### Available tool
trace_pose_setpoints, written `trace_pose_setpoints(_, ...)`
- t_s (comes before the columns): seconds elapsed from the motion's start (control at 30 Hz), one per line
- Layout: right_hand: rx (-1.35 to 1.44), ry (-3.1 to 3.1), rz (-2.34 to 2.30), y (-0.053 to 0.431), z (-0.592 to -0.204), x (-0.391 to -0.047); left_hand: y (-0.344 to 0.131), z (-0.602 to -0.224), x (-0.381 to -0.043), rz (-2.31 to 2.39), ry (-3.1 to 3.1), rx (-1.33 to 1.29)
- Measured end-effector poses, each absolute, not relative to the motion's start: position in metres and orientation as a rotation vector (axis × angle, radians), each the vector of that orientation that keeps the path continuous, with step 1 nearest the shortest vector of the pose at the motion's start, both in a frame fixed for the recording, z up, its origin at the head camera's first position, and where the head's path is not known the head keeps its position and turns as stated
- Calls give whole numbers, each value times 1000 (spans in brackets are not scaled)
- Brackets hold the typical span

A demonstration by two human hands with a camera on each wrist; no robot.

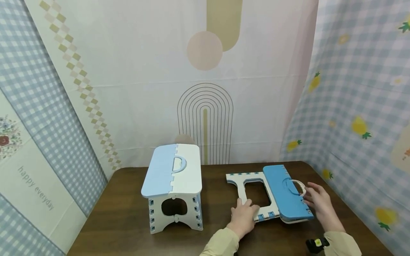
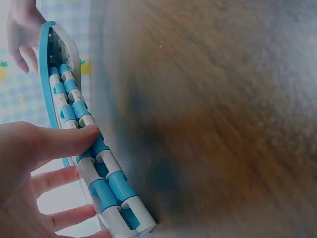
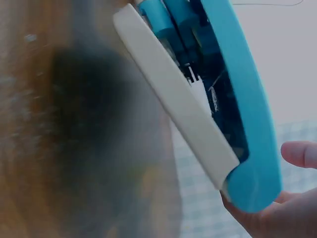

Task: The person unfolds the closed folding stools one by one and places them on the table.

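A partly folded blue-and-white folding stool (image 1: 285,195) lies on the table's right side, its seat halves stacked and white-and-blue leg frame (image 1: 241,192) reaching left. My left hand (image 1: 242,216) holds the frame's near edge. In the left wrist view, the left thumb (image 2: 64,144) lies on the hinged edge with the other fingers along the frame's face. My right hand (image 1: 320,202) is at the seat's right edge, by the white handle (image 1: 301,186). In the right wrist view its thumb (image 3: 299,153) stands apart from the blue seat half (image 3: 252,109); the other fingers are partly hidden behind it.
A second folding stool (image 1: 174,170), pale blue and white, stands unfolded on the left of the brown table (image 1: 118,213). Patterned cloths (image 1: 141,71) hang behind the table and at both sides. A black wrist device (image 1: 317,244) sits by the right sleeve.
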State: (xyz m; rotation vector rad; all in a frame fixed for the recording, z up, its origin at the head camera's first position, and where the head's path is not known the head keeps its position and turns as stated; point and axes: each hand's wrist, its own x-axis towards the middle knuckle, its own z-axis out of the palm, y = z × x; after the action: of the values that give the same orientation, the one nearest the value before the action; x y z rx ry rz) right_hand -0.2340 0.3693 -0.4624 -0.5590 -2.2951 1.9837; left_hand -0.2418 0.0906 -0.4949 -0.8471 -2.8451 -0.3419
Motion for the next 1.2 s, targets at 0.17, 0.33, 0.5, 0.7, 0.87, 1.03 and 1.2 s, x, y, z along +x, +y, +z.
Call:
trace_pose_setpoints(0.17,-523,-2149,2030,365,-454,-232,86,-493,-242,-426,-2812,-824)
trace_pose_setpoints(0.33,-465,-2010,2047,361,-445,-231,84,-488,-241,-559,-2855,-791)
trace_pose_setpoints(0.5,-419,-1945,2026,357,-435,-228,83,-488,-237,-636,-2810,-790)
trace_pose_setpoints(0.7,-375,-1916,2009,349,-424,-226,77,-490,-238,-653,-2718,-881)
trace_pose_setpoints(0.87,-287,-1877,1965,336,-409,-228,70,-490,-242,-758,-2757,-894)
trace_pose_setpoints(1.03,-217,-1846,1909,319,-391,-233,64,-488,-244,-943,-2792,-825)
trace_pose_setpoints(1.2,-178,-1793,1930,307,-385,-235,61,-490,-242,-1054,-2792,-767)
